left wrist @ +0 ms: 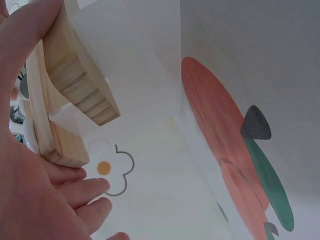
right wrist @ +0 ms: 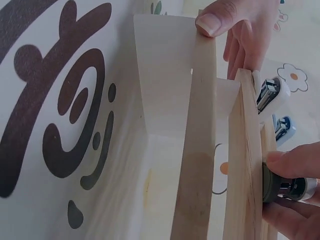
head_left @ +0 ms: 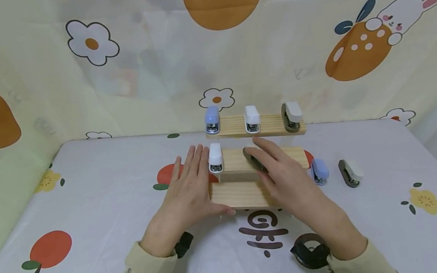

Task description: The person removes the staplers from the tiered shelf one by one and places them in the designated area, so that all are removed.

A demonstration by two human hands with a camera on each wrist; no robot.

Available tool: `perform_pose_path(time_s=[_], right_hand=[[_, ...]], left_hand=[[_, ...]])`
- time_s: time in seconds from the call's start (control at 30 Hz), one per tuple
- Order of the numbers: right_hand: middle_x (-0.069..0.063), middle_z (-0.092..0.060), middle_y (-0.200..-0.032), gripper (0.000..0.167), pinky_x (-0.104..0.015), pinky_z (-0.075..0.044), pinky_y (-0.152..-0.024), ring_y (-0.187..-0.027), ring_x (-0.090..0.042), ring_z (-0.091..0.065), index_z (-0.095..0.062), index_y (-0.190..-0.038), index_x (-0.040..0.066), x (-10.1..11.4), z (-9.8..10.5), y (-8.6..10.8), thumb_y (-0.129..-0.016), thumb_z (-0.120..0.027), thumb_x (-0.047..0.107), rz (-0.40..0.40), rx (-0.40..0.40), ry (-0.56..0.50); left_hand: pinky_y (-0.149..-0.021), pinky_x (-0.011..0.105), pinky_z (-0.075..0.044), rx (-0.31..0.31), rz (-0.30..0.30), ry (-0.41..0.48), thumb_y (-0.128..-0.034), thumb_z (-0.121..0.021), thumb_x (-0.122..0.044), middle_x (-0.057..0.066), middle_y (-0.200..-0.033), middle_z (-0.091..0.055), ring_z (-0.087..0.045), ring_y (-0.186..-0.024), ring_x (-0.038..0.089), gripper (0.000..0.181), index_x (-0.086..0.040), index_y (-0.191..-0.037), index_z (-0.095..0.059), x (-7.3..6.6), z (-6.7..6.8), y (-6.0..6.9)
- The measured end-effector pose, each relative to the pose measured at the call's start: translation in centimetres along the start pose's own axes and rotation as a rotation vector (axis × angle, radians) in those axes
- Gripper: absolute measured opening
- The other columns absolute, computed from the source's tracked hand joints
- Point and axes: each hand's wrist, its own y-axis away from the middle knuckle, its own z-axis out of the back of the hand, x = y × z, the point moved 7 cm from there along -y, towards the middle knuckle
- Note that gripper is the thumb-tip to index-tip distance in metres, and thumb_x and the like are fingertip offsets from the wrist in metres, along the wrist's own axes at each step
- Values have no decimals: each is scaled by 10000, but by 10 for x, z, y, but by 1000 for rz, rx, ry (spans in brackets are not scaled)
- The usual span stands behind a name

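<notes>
A stepped wooden rack [head_left: 239, 194] with pale planks on translucent supports stands in front of me in the head view. My right hand [head_left: 291, 177] pinches a small dark green-grey stapler [right wrist: 271, 184] against the middle plank; the fingers partly hide it. My left hand [head_left: 189, 193] rests at the rack's left end, fingers extended, thumb on the lowest plank's edge. Beside those fingertips a white stapler [head_left: 215, 158] stands on the middle plank. The top plank bears a blue stapler [head_left: 212, 120], another white stapler [head_left: 252, 119] and a grey-and-white stapler [head_left: 292, 116].
Right of the rack, a blue stapler [head_left: 320, 171] and a dark-grey-and-white stapler [head_left: 351, 172] are on the patterned tablecloth [head_left: 92, 193]. Behind the rack hangs a cloth backdrop [head_left: 156, 79] printed with rabbits and flowers.
</notes>
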Motion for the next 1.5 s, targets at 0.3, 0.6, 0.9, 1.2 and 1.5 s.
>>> perform_pose_path(time_s=[0.3, 0.6, 0.9, 1.2, 1.5], right_hand=[[-174, -474, -1485, 475, -488, -518, -1002, -1305, -358, -546, -582, -1339, 41, 2, 8, 1, -881, -675, -46, 18, -15, 2], [-200, -513, -1440, 478, -481, -574, -880, -1254, -391, -575, -604, -1305, 20, 1, 24, 11, -848, -694, -86, 82, -83, -5], [-200, -545, -1396, 521, -480, -585, -799, -1184, -401, -618, -613, -1290, 5, -13, 46, 24, -798, -732, -118, 105, -176, 23], [-196, -573, -1364, 545, -497, -567, -828, -1196, -395, -604, -624, -1275, -10, -25, 63, 32, -760, -757, -134, 88, -227, 37], [-190, -575, -1366, 555, -385, -525, -709, -1118, -379, -640, -627, -1274, -17, -45, 79, 38, -748, -758, -134, 16, -242, 76]], left_hand=[[-1258, 525, -59, 17, 11, -2, -574, -818, -733, 162, -1665, -118, -67, -1558, 300, 1442, -21, -1588, -81, 2, -1, 0], [-1259, 521, -52, 12, 9, -2, -568, -823, -731, 161, -1664, -127, -61, -1560, 293, 1447, -17, -1586, -84, 1, 0, -1], [-1259, 521, -46, 4, 5, 1, -568, -822, -731, 162, -1664, -132, -65, -1559, 296, 1442, -16, -1586, -92, 0, 0, -1], [-1259, 523, -42, 2, 5, -9, -576, -810, -742, 165, -1665, -116, -58, -1559, 301, 1434, -12, -1584, -97, 0, 0, 0], [-1250, 553, -17, -9, 6, -67, -551, -783, -791, 150, -1674, -58, -35, -1561, 299, 1472, -17, -1586, -78, -1, 3, 0]])
